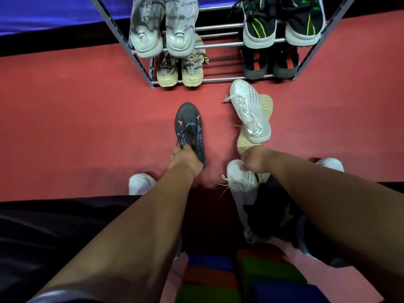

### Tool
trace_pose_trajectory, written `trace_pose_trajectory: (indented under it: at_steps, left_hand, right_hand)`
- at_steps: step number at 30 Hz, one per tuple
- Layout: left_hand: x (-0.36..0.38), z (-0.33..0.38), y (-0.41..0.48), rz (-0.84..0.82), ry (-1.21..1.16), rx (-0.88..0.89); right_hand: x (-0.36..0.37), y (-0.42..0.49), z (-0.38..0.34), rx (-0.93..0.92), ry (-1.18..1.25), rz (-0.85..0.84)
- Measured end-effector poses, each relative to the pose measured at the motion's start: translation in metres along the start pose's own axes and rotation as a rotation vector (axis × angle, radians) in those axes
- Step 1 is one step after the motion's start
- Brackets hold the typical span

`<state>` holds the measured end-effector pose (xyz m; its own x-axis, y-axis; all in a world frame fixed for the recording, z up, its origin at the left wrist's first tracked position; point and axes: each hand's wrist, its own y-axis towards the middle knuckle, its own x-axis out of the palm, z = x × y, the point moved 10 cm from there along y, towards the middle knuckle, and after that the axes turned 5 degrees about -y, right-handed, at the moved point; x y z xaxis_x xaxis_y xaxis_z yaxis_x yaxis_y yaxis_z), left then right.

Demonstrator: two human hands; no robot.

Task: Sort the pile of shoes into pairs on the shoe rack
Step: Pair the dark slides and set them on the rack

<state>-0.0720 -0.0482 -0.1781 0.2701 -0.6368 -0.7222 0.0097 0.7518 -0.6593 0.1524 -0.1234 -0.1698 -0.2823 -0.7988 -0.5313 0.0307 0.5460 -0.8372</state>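
My left hand (185, 159) grips the heel end of a dark grey shoe with orange marks (189, 125) on the red floor. My right hand (256, 159) is closed on the toe of a white shoe (241, 184) lying near my legs. Another white shoe (249, 110) rests on an upturned beige-soled shoe (265, 103) just in front of the metal shoe rack (218, 45). On the rack stand a grey-white pair (162, 25), a black and green pair (282, 20), a beige pair (180, 69) and a dark pair (270, 62).
A black shoe (269, 213) lies partly under my right forearm beside the white one. My own white shoes (140, 183) show at left and right (330, 164). A blue surface (43, 14) runs behind the rack. Coloured blocks (240, 278) lie at the bottom.
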Motion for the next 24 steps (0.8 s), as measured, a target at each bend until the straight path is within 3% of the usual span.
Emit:
trace_pose_trajectory:
  at_steps: [2, 7, 12, 19, 22, 24]
  left_hand:
    - [0.0, -0.006, 0.003, -0.018, -0.087, -0.038]
    - [0.006, -0.011, 0.007, -0.092, -0.096, -0.027]
    - [0.009, -0.01, 0.008, -0.116, -0.086, -0.023]
    - [0.01, -0.006, 0.007, -0.053, -0.053, -0.079]
    - [0.014, 0.0, 0.005, -0.073, -0.042, -0.09]
    - [0.015, 0.001, 0.006, -0.079, -0.047, -0.097]
  right_hand:
    - [-0.016, 0.002, -0.005, -0.041, 0.097, 0.085]
    - [-0.075, 0.007, 0.0, -0.03, 0.782, 0.386]
    - [-0.093, 0.018, 0.006, -0.028, 0.798, 0.387]
    - [-0.02, -0.006, -0.008, -0.214, -0.026, 0.031]
    - [0.001, -0.009, -0.016, -0.217, -0.383, 0.108]
    - [0.004, -0.011, -0.025, -0.186, -0.494, 0.178]
